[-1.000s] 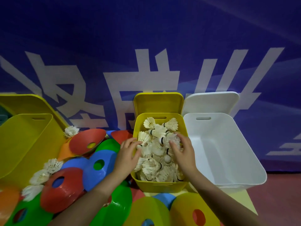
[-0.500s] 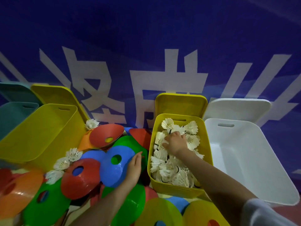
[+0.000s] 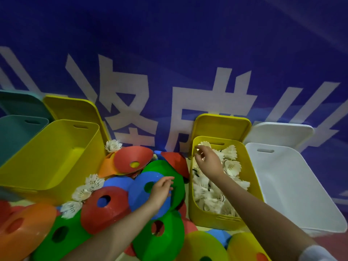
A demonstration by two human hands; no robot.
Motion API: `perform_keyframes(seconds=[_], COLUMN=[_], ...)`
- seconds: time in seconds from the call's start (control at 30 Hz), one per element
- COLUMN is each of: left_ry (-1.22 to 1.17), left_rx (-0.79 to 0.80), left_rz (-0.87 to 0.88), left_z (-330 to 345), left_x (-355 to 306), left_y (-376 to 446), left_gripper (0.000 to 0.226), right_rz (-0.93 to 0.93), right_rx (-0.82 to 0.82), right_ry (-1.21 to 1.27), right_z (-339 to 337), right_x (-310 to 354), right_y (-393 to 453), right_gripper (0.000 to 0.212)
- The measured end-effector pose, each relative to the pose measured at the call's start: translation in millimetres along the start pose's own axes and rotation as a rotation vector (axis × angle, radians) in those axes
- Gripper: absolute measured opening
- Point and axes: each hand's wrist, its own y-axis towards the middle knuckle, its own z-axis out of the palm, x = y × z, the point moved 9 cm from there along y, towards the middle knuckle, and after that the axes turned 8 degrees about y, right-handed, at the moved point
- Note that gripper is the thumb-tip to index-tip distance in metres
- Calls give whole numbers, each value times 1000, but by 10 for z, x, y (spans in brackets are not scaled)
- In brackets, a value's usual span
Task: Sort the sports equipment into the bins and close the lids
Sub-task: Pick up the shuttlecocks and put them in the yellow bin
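Blue wall (image 3: 169, 44) with white lettering backed open bins on the floor (image 3: 335, 240). Left hand (image 3: 160, 191) lay relaxed on a blue cone (image 3: 143, 193); right hand (image 3: 209, 161), fingers loosely spread, hovered over shuttlecocks (image 3: 231, 166).

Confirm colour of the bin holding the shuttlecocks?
Yellow. The bin with the shuttlecocks shows clearly in the head view, its matching lid propped open behind.

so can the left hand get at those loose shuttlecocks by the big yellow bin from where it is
Probably yes. The left hand rests on the blue cone, and the loose shuttlecocks lie uncovered further left, against the big yellow bin. Only the low red cone lies between, easy to reach over.
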Motion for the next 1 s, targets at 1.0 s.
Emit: perform_keyframes(seconds=[1.0], left_ry=[978], left_rx=[-306], left_rz=[-44], left_z=[-2697], left_x=[1048], left_y=[741], left_gripper=[59], right_rz=[-204], right_rx=[488], right_ry=[-283], right_z=[3861], right_x=[1507], right_y=[1339], right_gripper=[64])
